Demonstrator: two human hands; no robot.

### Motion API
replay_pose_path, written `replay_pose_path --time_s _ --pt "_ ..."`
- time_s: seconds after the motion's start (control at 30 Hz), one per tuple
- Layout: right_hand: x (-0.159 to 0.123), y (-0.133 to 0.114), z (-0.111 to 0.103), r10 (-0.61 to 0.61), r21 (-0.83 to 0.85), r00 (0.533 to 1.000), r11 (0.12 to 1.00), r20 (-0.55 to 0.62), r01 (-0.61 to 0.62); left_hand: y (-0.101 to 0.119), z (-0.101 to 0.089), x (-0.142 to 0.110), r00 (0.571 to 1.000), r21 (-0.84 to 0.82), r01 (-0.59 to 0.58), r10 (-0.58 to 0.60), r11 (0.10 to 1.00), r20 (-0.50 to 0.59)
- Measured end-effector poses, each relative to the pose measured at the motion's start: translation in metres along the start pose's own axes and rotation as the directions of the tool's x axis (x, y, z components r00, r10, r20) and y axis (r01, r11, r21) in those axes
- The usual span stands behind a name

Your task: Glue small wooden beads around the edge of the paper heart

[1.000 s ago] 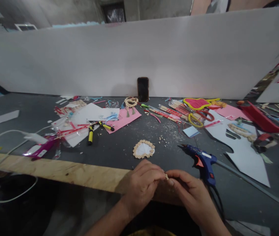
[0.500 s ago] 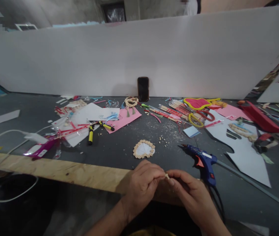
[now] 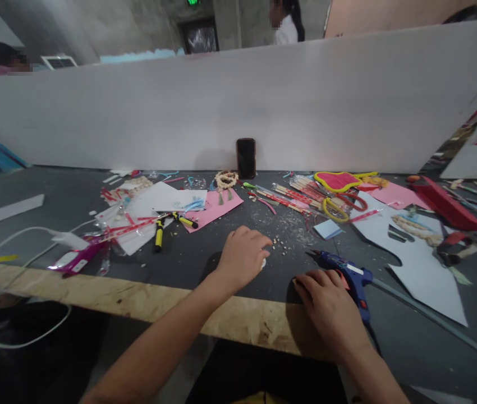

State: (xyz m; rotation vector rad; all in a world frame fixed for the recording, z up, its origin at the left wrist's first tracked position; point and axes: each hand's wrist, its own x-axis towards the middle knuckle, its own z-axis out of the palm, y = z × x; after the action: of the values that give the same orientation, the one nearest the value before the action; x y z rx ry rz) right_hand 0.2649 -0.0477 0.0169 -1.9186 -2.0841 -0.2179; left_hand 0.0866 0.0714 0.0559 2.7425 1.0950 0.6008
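Note:
My left hand [image 3: 243,255] reaches over the dark tabletop with its fingers apart, beside several small beige crumbs [image 3: 283,245]. Beneath it lies the white paper piece [image 3: 264,264] edged with beige bits, hidden but for a sliver at the right. My right hand [image 3: 326,300] rests at the table's front edge, fingers bent and close together; a tiny pale bit may be at the fingertips, too small to name. Close behind that hand lies a blue glue gun [image 3: 345,266], its trigger partly covered, nozzle pointing left and a grey glue stick [image 3: 423,314] running from its back.
A phone [image 3: 246,158] leans against the white partition [image 3: 205,112]. Yellow-black pliers [image 3: 159,234], pink paper [image 3: 217,207] and a purple tool [image 3: 72,259] lie left. Red-and-yellow scissors [image 3: 334,210], wrapped sticks [image 3: 295,193] and cut white card [image 3: 427,280] lie right. People are beyond the partition.
My hands have parted from their shared pinch on a small beige piece. The left moved forward over the white paper piece; the right moved right, beside the glue gun.

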Motion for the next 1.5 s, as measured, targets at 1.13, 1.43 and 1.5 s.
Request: replay_pose_path --time_s 1.13,1.43,1.5 --pt "-0.038 0.052 -0.051 0.774 0.689 0.533 0.178 0.342 -0.702 0.035 -0.002 -0.02 0.974 -0.65 0.203 -0.219 0.733 0.056" --pt "-0.058 0.013 -0.037 0.519 0.87 0.702 -0.222 0.487 -0.44 0.043 0.014 -0.037 0.874 -0.927 0.366 -0.373 0.079 0.313" --pt "-0.062 0.005 -0.032 0.551 0.889 0.728 -0.058 0.408 -0.453 0.043 0.014 -0.039 0.854 -0.931 0.366 -0.396 -0.003 0.337"
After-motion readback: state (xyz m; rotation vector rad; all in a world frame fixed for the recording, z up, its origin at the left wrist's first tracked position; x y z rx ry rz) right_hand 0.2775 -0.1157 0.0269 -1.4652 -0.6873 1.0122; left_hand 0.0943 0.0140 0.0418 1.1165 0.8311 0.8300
